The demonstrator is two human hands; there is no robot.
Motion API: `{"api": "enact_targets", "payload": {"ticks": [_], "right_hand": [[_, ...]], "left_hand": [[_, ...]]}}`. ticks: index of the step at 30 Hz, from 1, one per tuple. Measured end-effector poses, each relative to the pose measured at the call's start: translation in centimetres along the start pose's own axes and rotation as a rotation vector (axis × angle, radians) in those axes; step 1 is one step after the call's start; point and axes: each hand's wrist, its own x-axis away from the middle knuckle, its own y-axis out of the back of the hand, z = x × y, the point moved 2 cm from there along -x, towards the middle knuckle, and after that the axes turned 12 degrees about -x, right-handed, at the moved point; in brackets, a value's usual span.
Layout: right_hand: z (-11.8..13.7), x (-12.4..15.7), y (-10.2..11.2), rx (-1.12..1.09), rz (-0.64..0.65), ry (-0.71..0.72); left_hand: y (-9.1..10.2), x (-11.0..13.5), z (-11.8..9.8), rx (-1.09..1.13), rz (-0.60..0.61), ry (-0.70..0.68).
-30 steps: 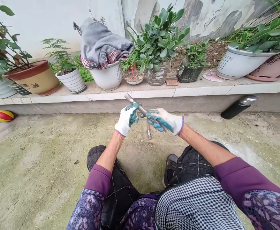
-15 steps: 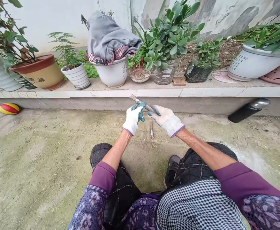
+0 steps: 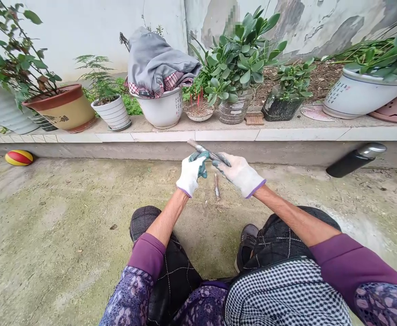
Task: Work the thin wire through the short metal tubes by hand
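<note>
White-and-teal gloved left hand (image 3: 192,172) and matching right hand (image 3: 238,171), which I view remotely, clasp a slender grey-brown rod (image 3: 198,146) slantwise above mossy concrete ground (image 3: 83,217), presumably two-handed for steadiness; a short brownish rod (image 3: 217,186) lies below, within reach.

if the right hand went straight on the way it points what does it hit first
Most likely the left hand, just ahead of the right hand along the rod they both grip, though depth there is hard to judge.
</note>
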Motion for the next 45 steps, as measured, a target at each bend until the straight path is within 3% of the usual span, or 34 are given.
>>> {"api": "enact_targets", "payload": {"ticks": [3,5,10,12,14,18,21,23,28,31,33,35,39,41,45], "right_hand": [[0.0,0.5,0.0,-0.524,0.107,-0.205],[0.1,0.9,0.0,-0.76,0.182,-0.281],[0.3,1.6,0.1,-0.978,0.35,-0.313],[0.1,1.5,-0.1,-0.962,0.369,-0.305],[-0.3,0.9,-0.4,-0.823,0.301,-0.277],[-1.2,-0.6,-1.0,-0.232,0.039,-0.1],[-0.9,-1.0,-0.9,0.049,-0.065,0.03],[-0.5,-0.7,-0.6,0.014,-0.051,0.014],[0.5,1.2,-0.2,-0.585,0.144,-0.277],[0.5,1.6,-0.6,-0.797,0.248,-0.295],[-0.2,1.1,-1.0,-0.73,0.244,-0.276],[-1.0,0.2,-1.4,-0.482,0.16,-0.218],[-1.7,-1.1,-1.7,-0.013,-0.028,0.035],[-1.6,-1.0,-1.6,-0.018,-0.047,0.061],[-0.8,0.3,-0.9,-0.437,0.098,-0.22]], "left_hand": [[0.2,0.5,-0.7,-0.024,0.043,-0.037],[0.2,0.8,-1.0,0.0,0.083,-0.033],[0.1,1.4,-1.3,0.068,0.184,0.029],[0.1,1.2,-1.1,0.06,0.17,0.022],[0.0,0.8,-0.7,0.057,0.112,0.016],[0.0,0.1,0.1,0.042,-0.035,0.039],[0.0,0.1,0.1,0.048,-0.027,0.064],[0.0,0.3,-0.2,0.057,0.02,0.064],[0.3,0.9,-0.7,0.062,0.118,0.024],[0.2,0.8,-0.4,0.034,0.11,0.033],[0.1,0.6,0.2,0.022,0.04,0.044],[-0.1,0.3,0.8,0.018,-0.046,0.053],[-0.5,0.3,1.3,0.041,-0.089,0.062],[-0.6,0.4,1.0,0.054,-0.046,0.057],[-0.3,0.8,0.1,0.014,0.031,0.016]]}}
